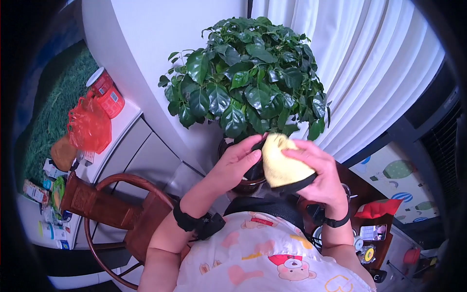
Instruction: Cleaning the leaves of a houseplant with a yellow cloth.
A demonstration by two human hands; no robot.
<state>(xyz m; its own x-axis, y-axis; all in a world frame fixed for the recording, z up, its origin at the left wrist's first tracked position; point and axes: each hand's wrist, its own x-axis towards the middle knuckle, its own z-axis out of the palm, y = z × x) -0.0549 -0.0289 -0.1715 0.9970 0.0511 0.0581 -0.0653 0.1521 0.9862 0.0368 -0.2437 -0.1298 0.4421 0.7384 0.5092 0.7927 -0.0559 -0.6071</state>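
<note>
My right hand (317, 169) grips a folded yellow fabric piece (281, 164) with a fuzzy surface and a black edge along its lower side. Close beside it, my left hand (239, 157) has its thumb and fingers around a dark object (255, 162), whose kind I cannot make out. Both hands are in front of a bushy potted plant (251, 80) with glossy green leaves, just below its lowest foliage. Part of its brown glazed pot (248, 188) shows under my hands; the rest is hidden behind them.
A carved wooden armchair (102, 204) stands at left, by a white counter (122, 126) with a red plastic bag (89, 126) and red tubs (111, 102). At right, a dark wooden table (383, 252) bears a phone (373, 233) and a red packet (379, 208). White curtains (365, 73) hang behind.
</note>
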